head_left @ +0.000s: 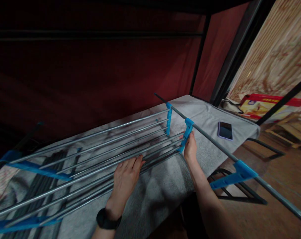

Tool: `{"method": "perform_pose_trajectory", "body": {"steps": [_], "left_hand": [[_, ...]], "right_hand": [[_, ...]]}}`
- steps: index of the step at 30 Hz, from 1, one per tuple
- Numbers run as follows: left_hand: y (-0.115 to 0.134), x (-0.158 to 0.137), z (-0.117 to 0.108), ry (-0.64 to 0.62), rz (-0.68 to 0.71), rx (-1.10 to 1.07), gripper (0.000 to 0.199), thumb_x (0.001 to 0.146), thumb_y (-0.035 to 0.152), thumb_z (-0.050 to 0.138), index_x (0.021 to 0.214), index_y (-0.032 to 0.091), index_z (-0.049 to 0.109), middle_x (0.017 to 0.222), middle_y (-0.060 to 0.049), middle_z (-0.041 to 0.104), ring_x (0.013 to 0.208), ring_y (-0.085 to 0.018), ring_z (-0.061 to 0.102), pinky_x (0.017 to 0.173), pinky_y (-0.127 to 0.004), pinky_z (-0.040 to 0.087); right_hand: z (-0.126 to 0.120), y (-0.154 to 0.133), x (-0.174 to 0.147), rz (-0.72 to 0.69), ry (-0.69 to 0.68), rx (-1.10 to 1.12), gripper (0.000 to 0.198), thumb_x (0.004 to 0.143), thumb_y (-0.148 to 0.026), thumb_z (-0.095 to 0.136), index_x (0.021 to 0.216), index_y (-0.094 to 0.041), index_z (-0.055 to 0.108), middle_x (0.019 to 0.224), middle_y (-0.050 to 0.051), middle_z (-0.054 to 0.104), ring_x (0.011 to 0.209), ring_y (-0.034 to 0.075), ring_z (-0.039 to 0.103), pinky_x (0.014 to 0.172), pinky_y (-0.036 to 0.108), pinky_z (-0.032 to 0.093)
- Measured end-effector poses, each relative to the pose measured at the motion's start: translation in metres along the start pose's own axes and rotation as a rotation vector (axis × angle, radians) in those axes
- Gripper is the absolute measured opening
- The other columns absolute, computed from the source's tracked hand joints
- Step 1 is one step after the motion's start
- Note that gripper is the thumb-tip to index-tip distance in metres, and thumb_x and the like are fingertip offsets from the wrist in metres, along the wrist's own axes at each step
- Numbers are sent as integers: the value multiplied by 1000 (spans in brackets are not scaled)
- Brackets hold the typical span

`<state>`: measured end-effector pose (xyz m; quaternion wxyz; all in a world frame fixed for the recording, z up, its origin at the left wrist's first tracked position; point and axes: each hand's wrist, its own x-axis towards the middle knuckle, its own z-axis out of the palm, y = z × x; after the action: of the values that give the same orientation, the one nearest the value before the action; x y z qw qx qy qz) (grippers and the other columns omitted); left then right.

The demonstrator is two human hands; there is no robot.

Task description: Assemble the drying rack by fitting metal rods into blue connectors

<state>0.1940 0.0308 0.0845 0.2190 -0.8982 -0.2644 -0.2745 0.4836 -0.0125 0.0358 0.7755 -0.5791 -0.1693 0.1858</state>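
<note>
A rack of thin metal rods joined by blue plastic brackets lies over a grey cloth. My left hand point(127, 174), with a black watch on its wrist, is closed over a front metal rod point(53, 190) near the middle; its fingertips are partly hidden behind the rods. At the rack's right end, my right hand point(191, 147) grips a blue bracket point(189, 122), its fingers partly behind it. That bracket sits on a long grey pole point(212, 141) running across the rod ends. Another bracket point(168, 116) is farther along the pole, and a third bracket point(240, 172) sticks out nearer me.
Several dark tubes point(38, 186) lie under the rack's left end. A phone point(225, 130) rests on the grey cloth point(205, 109) at right. Black metal bars and dark red fabric point(103, 76) stand behind. A red and yellow box point(272, 106) is at far right.
</note>
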Motion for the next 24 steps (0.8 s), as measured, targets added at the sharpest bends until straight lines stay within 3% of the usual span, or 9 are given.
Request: {"method": "perform_pose_trajectory", "body": {"steps": [6, 11, 15, 19, 24], "left_hand": [[0, 3, -3, 21, -36, -43, 21, 99, 31, 59, 114, 22, 70, 86, -2, 72, 76, -17, 64, 71, -33, 42], [-1, 7, -4, 52, -39, -35, 19, 99, 30, 59, 112, 23, 71, 79, 1, 71, 67, -16, 62, 66, -32, 39], [-1, 7, -5, 46, -37, -47, 21, 99, 30, 59, 113, 22, 71, 81, -1, 72, 70, -16, 63, 68, -31, 40], [-1, 6, -7, 23, -43, -50, 21, 98, 31, 59, 114, 22, 72, 81, -1, 71, 72, -17, 63, 69, -32, 41], [-2, 4, -8, -33, -38, -49, 22, 98, 31, 60, 115, 22, 71, 84, -2, 71, 75, -17, 64, 70, -33, 41]], "right_hand": [[1, 2, 1, 65, 2, -39, 67, 88, -79, 31, 78, -22, 64, 71, 4, 64, 75, 22, 66, 75, 38, 57], [6, -4, -2, 94, 149, -54, 60, 89, -76, 37, 85, -22, 63, 82, 4, 67, 77, 21, 65, 78, 37, 56], [6, -6, -5, 50, 104, -84, 61, 92, -74, 32, 79, -22, 63, 78, 4, 65, 76, 20, 63, 82, 38, 55], [7, -4, -6, 7, 78, -18, 58, 91, -73, 36, 79, -22, 63, 77, 2, 62, 75, 18, 62, 84, 38, 54], [13, -1, -5, 62, 146, 167, 52, 87, -72, 47, 83, -23, 62, 80, 1, 62, 77, 18, 62, 82, 37, 54]]}}
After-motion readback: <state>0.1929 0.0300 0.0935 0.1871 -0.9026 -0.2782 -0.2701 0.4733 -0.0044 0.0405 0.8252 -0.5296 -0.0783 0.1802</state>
